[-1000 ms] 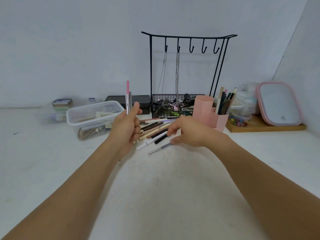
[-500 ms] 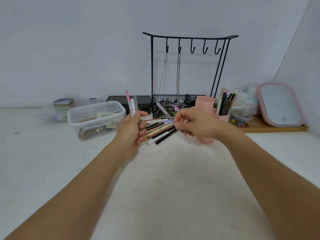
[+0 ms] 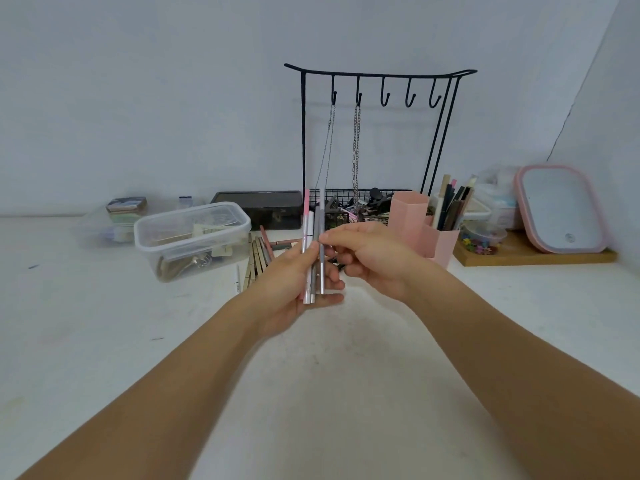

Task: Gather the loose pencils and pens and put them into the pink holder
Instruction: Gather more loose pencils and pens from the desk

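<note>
My left hand [image 3: 294, 289] holds an upright bundle of pens [image 3: 309, 233], pink, white and grey, above the white table. My right hand [image 3: 374, 261] pinches a grey pen [image 3: 322, 271] and presses it against that bundle, so both hands touch it. Behind the hands lies a pile of loose pencils and pens [image 3: 258, 254] on the table, partly hidden by my hands. The pink holder [image 3: 415, 223], made of hexagonal tubes, stands to the right with several pens upright in its back tube.
A clear plastic box [image 3: 192, 237] sits left of the pile. A black wire rack [image 3: 377, 140] with hooks, chains and a basket stands behind. A black case, a wooden tray and a pink-rimmed mirror [image 3: 561, 213] line the back and right.
My right hand picked a grey pen off the table, lifted it and brought it left against the bundle in my left hand. The left hand dropped slightly and moved to the centre.
</note>
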`<act>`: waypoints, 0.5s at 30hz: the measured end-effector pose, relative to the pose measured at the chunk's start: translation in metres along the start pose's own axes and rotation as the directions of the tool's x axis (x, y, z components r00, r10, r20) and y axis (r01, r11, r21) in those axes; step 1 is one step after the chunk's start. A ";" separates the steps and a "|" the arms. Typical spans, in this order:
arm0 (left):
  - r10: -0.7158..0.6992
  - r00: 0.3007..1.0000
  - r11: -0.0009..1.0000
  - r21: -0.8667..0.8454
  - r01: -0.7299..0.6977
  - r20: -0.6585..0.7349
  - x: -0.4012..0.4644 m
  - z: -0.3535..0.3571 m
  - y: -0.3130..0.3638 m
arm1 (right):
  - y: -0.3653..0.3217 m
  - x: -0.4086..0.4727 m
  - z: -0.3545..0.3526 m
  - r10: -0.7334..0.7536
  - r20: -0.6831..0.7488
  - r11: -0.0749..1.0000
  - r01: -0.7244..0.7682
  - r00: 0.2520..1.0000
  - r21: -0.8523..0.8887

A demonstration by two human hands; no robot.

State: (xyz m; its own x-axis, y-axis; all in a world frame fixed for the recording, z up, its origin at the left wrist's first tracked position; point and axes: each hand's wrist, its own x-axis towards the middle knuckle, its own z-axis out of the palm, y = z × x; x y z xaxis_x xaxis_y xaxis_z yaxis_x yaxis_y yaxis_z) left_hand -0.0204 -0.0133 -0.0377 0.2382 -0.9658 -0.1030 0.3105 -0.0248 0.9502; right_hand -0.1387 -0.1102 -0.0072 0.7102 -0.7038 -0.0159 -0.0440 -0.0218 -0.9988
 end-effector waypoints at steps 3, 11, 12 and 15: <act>-0.013 1.000 0.999 -0.048 0.014 0.002 0.000 0.001 0.001 | 0.003 -0.001 0.006 0.000 -0.031 0.999 0.001 1.000 0.032; 0.005 0.999 0.998 -0.063 -0.008 -0.051 0.006 -0.001 0.002 | 0.014 0.005 0.007 -0.067 -0.101 0.997 0.063 0.993 -0.042; 0.041 0.996 0.998 -0.035 -0.044 -0.081 0.008 -0.002 0.004 | 0.014 0.007 0.005 -0.091 -0.110 0.995 0.085 0.990 -0.057; 0.130 0.978 0.991 -0.002 -0.133 -0.164 0.011 -0.008 0.010 | 0.021 0.010 -0.006 -0.207 -0.132 0.917 0.145 0.969 -0.373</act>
State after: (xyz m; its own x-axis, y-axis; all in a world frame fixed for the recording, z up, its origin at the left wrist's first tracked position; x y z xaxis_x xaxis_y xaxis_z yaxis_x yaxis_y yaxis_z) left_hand -0.0073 -0.0221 -0.0315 0.4243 -0.9052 -0.0251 0.2784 0.1040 0.9548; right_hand -0.1367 -0.1217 -0.0283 0.6051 -0.7713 0.1974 -0.1991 -0.3867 -0.9004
